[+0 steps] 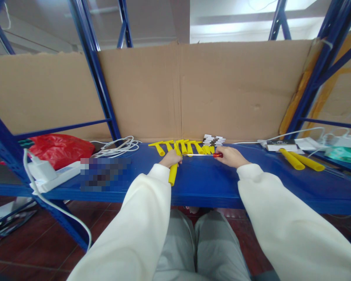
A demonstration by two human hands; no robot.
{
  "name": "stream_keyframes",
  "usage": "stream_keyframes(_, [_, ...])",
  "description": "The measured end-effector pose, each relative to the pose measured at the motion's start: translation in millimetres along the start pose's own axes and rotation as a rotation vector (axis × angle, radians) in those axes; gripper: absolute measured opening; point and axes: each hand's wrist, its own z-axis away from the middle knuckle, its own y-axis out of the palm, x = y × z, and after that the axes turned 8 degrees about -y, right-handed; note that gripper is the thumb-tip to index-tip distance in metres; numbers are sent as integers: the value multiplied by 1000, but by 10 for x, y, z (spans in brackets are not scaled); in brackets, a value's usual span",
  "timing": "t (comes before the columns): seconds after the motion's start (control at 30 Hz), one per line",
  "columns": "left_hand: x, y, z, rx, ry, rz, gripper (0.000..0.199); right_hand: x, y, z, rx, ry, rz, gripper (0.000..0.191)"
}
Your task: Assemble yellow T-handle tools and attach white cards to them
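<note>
My left hand [171,158] is closed around a yellow tube-shaped part [172,175], whose thick end sticks out below the fingers toward the shelf's front edge. My right hand [231,157] grips the red handle of a screwdriver [218,155]. Its thin shaft points left, and the tip meets the yellow part at my left fingers; the exact contact is hidden. Behind both hands lies a row of several yellow T-shaped pieces [189,147]. Small yellow pieces [208,150] lie near my right hand, with a stack of white-and-black strips [213,140] just behind them.
The blue shelf [204,183] has a cardboard back wall [222,89] and blue metal posts. At left are a red plastic bag [61,150], a white power strip [58,177] and a coiled white cable [116,147]. Two yellow tubes [292,159] lie at right by a box [280,145].
</note>
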Motion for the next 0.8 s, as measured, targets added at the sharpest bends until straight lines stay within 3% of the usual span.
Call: stream_keyframes(0.8, [-24, -11, 37, -6, -11, -8, 19, -85, 51, -6, 56, -79, 0, 23])
